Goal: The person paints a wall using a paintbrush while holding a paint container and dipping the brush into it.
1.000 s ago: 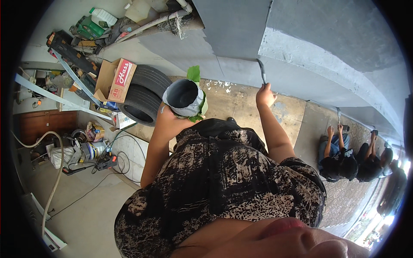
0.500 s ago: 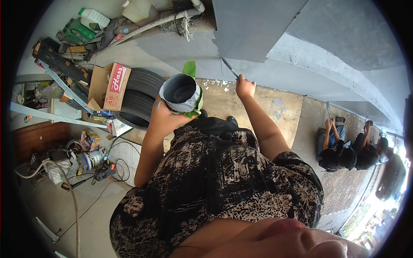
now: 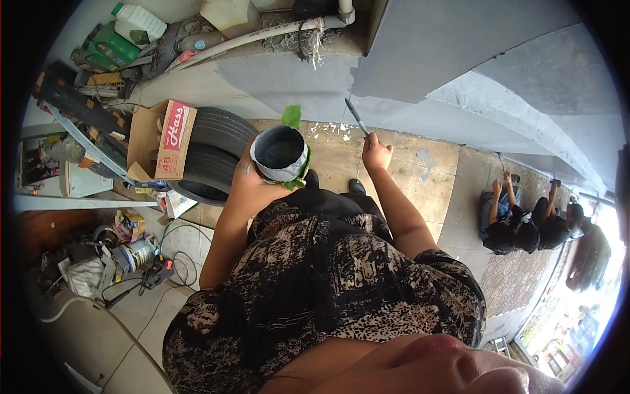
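Note:
My left hand is wrapped around a round container with dark grey inside, a pale grey-smeared outside and green leaves against it. My right hand grips a long-handled paintbrush, its grey tip raised in front of the grey-painted wall; I cannot tell if the tip touches it. The wall has patches of different grey. White flakes lie on the tiled floor below it, around my shoes.
Two stacked tyres and a cardboard box stand left, near metal rails, pipes and plastic jugs. Tools, cables and a hose clutter the lower left. People in dark clothes crouch along the wall at right, hands raised.
My right hand and the brush have moved left, and the brush tip is lower on the wall. The view has shifted slightly, with the co-workers appearing higher in it.

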The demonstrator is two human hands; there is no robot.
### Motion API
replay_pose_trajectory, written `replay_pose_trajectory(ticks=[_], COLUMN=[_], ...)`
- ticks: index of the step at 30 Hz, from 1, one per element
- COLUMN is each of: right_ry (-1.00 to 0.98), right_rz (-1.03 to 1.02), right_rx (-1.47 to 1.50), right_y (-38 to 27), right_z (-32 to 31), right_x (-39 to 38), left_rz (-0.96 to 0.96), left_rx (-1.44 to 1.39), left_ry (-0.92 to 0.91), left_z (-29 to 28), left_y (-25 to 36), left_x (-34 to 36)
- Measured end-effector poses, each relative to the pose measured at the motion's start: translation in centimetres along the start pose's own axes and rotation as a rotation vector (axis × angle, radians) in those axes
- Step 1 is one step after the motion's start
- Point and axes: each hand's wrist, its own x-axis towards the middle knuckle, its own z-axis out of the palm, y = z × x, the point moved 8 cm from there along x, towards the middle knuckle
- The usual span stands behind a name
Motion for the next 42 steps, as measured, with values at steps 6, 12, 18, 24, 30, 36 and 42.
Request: replay_pose_trajectory(ticks=[6, 12, 18, 24, 30, 36, 42], right_ry=[0.075, 0.060, 0.119, 0.200, 0.351, 0.469, 0.606], right_rz=[0.249, 0.266, 0.072, -0.071, -0.277, -0.351, -0.312], right_rx=[0.035, 0.065, 0.083, 0.300, 0.347, 0.448, 0.441], right_y=[2.0, 4.8, 4.1, 4.9, 8.6, 10.7, 12.7], right_z=[-0.7, -1.0, -0.8, 1.9, 4.0, 5.6, 7.8], right_x=[1.8, -1.8, 0.0, 1.4, 1.3, 3.9, 6.4], left_rz=[0.058, 0.098, 0.050, 0.131, 0.278, 0.497, 0.509], left_rx=[0.002, -0.039, -0.088, -0.037, -0.013, -0.190, -0.158], left_ry=[-0.107, -0.107, -0.073, -0.232, -0.265, -0.201, -0.137], left_z=[0.2, 2.5, 7.4, 16.4, 24.2, 27.5, 28.6], left_y=[-2.2, -2.9, -5.4, -13.9, -18.3, -22.3, -27.5], left_x=[1.7, 5.1, 7.7, 10.1, 15.2, 17.6, 17.2])
